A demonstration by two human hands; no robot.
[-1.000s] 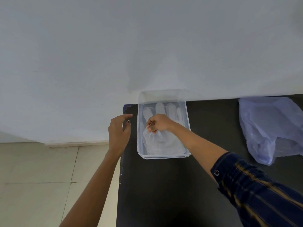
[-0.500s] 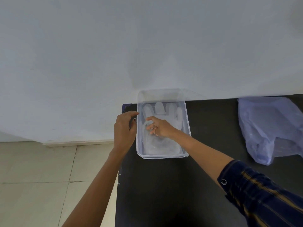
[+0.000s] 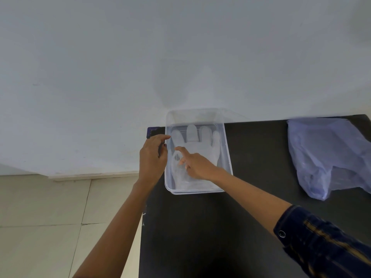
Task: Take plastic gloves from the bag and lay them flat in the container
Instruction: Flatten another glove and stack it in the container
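Note:
A clear plastic container (image 3: 227,155) sits at the far left corner of the black table. A translucent plastic glove (image 3: 202,141) lies spread flat inside it, fingers pointing away from me. My right hand (image 3: 195,164) is inside the container, index finger stretched out and pressing on the glove near its thumb. My left hand (image 3: 153,157) rests against the container's left wall, fingers curled over the rim. The pale blue plastic bag (image 3: 329,155) lies crumpled at the right of the table, apart from both hands.
The black table (image 3: 200,227) ends just left of the container; beyond the edge is a tiled floor (image 3: 40,217). A white wall (image 3: 180,57) stands right behind the container and bag.
My left hand has moved right onto the container's left wall. My right hand has slid left and toward me over the glove and opened from a pinch to a pointing finger.

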